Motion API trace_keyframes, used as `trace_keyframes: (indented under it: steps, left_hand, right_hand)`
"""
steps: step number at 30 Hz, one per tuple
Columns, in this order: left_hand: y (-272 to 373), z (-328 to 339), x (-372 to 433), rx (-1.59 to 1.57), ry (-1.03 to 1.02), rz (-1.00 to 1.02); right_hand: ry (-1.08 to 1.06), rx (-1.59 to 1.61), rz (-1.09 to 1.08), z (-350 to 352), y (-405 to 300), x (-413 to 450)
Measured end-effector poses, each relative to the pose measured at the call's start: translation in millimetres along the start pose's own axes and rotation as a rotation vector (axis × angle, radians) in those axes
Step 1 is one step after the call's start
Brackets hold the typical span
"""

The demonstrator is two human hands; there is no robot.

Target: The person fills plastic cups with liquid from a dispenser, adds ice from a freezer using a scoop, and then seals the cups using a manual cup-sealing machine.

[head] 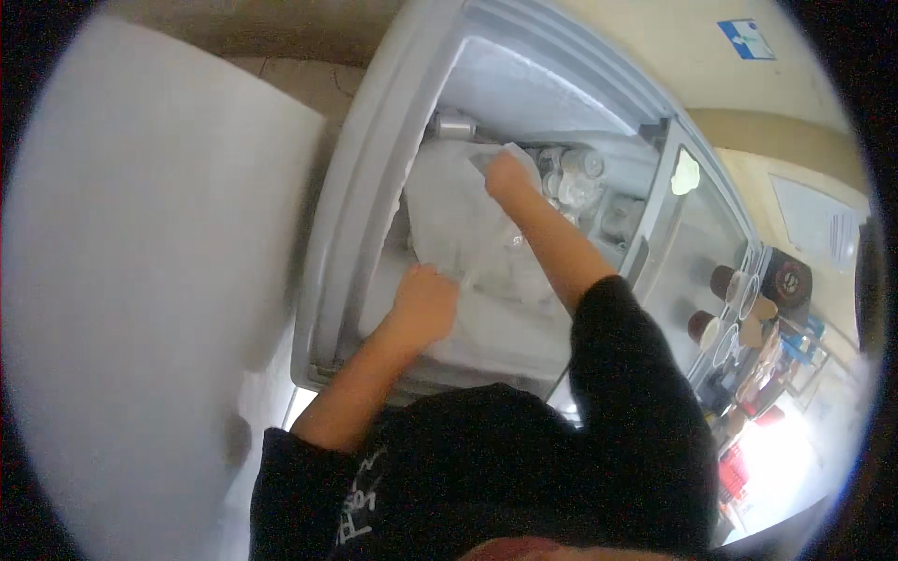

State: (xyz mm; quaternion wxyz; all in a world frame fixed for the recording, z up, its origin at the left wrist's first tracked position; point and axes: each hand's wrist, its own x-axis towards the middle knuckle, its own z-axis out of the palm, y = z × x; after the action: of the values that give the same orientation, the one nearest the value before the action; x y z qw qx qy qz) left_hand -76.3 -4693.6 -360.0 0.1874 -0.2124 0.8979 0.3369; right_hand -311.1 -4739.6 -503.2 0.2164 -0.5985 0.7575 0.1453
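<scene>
A large whitish translucent plastic sheet or bag (456,196) is spread inside a chest freezer (347,203). My left hand (424,301) is closed on its near left edge. Farther in, the fingers of my right hand (508,175) grip its far edge, where a corner is folded up. Several clear wrapped containers (579,175) lie in the freezer to the right of my right hand. At the far left inside stands a pale cylindrical container (454,126). What lies beneath the plastic is blurred and mostly hidden.
A sliding glass lid (673,259) covers the freezer's right part. Brown-and-white cups (704,329) and other items rest at its right end. To the left rises a large white panel (161,210). Frost lines the freezer's inner rim.
</scene>
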Motion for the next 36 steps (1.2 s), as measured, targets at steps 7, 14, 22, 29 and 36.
trace_keyframes:
  steps: [7,14,22,29,36]
  left_hand:
    - [-6,-16,8,0.037,0.105,-0.172]
    - [-17,-3,12,0.076,-0.140,-0.301]
    - [-11,-8,8,0.209,-0.105,-0.294]
    - [-22,3,11,0.121,-0.059,-0.342]
    - [-19,-2,6,0.071,0.103,-0.281]
  right_hand:
    - [-0.323,-0.109,-0.369,-33,-51,-40]
    - [-0.257,-0.171,-0.390,47,-37,-60]
    - [-0.222,-0.472,-0.169,104,-60,4]
    - [-0.155,-0.380,-0.224,74,-17,-33]
    - [-0.322,-0.041,-0.237,18,-50,-3]
